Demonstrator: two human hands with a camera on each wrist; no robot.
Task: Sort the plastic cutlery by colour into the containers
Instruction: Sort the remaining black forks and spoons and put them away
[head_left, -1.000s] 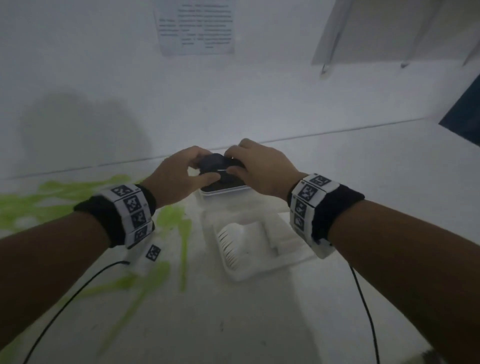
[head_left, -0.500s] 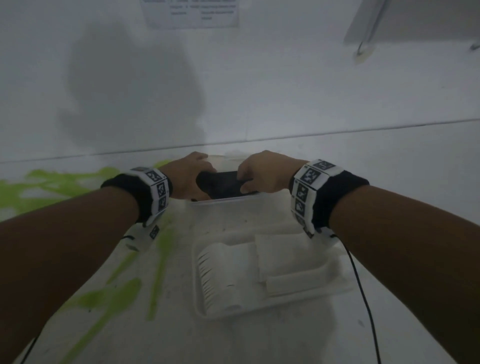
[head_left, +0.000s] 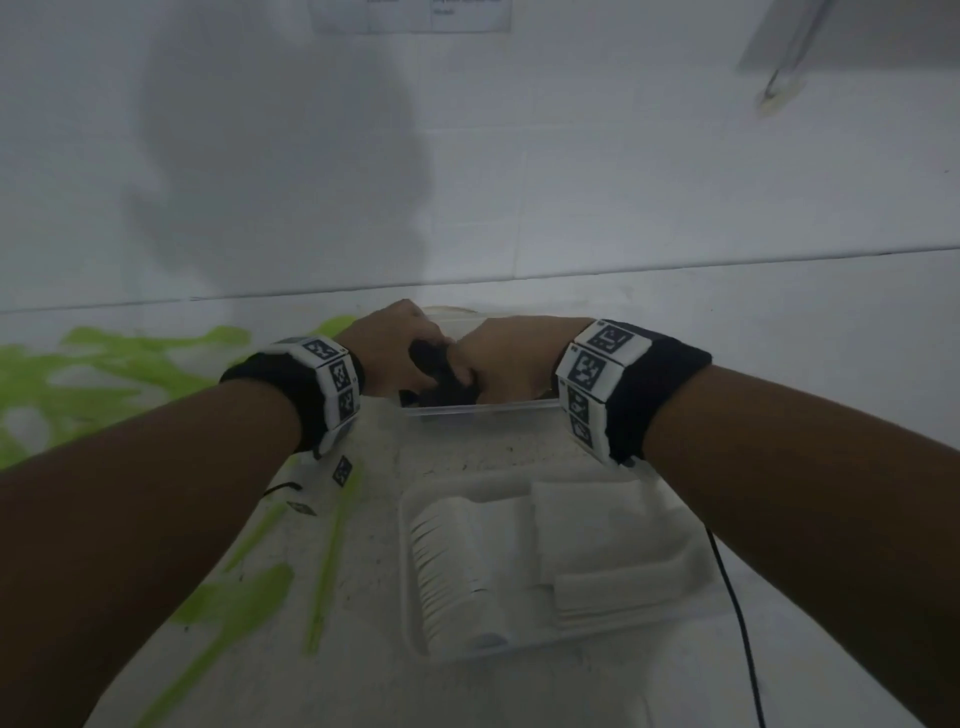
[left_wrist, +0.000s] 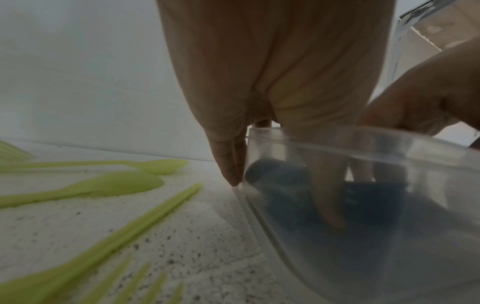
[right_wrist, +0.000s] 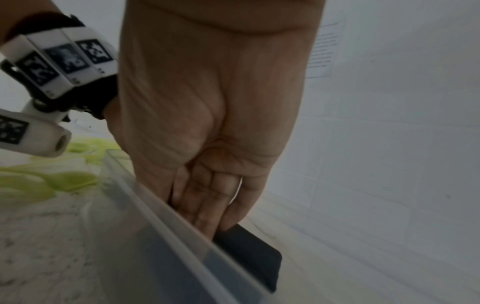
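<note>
Your two hands are meeting over the clear tub (head_left: 480, 410), the farther of the two containers on the table (head_left: 779, 364). Your left hand (head_left: 395, 348) is reaching down at the tub's left end; in the left wrist view its fingers (left_wrist: 327, 203) are lying straight and together inside the wall, and one finger is running down the outside of the rim, so the hand is resting loosely rather than clamping. Your right hand (head_left: 511, 358) is curling its fingers (right_wrist: 207, 205) round one stack of black cutlery (right_wrist: 249, 251), holding it pressed against the inside of the tub's near wall. In the head view the dark stack is showing between your hands, just above the tub's rim. How many black pieces are in it you cannot tell.

Nearer to you than the tub, the second container, a white tray (head_left: 415, 571), is holding white cutlery (head_left: 457, 571) in three neat stacks: one row of forks on its left and two stacks on its right. The pieces are too close to count.

To the left of the tub, green cutlery (head_left: 104, 364) is lying loose on the table. The left wrist view is showing at least two green spoons (left_wrist: 116, 183), a straight handle and fork tines; the rest is blurred.
</note>
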